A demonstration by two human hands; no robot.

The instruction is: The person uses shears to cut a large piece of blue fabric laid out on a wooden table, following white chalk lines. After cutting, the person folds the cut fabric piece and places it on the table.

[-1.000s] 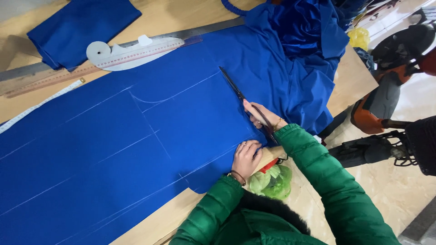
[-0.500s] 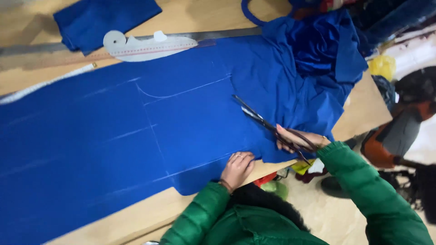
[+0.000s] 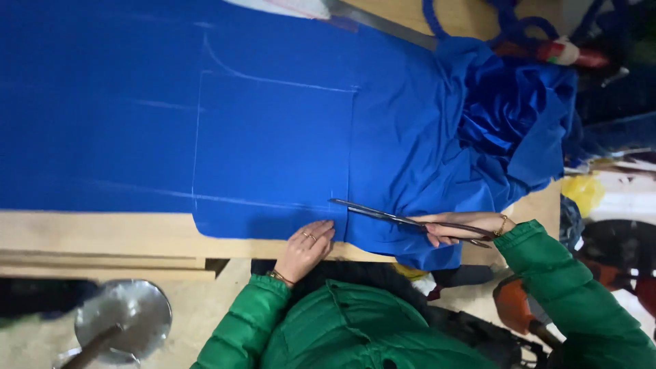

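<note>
The right hand (image 3: 459, 228), low and right of centre in the frame, is closed around the handles of a pair of long metal scissors (image 3: 403, 220). Its fingers are curled through and over the loops, and a thin bracelet shows at the wrist, just before the green puffer sleeve (image 3: 567, 287). The scissor blades point left across the picture, lying nearly flat on the blue fabric (image 3: 273, 137), with their tips close to the lower end of a chalk line (image 3: 352, 143) that runs up the cloth. How far apart the blades stand cannot be told; they look close together.

The left hand (image 3: 305, 247) sits just left of the scissor tips, at the near edge of the fabric. It is open and relaxed, fingers lightly bent and pressed down on the cloth where it meets the wooden table (image 3: 96, 236); rings show on two fingers and a bracelet at the wrist. It holds nothing.

The fabric covers most of the upper frame, flat on the left and centre and marked with pale chalk outlines, including a curved corner in the upper middle. On the right it bunches into deep folds (image 3: 512, 116). In the lower left, below the table edge, stands a round metal base (image 3: 123, 318) on the floor.
</note>
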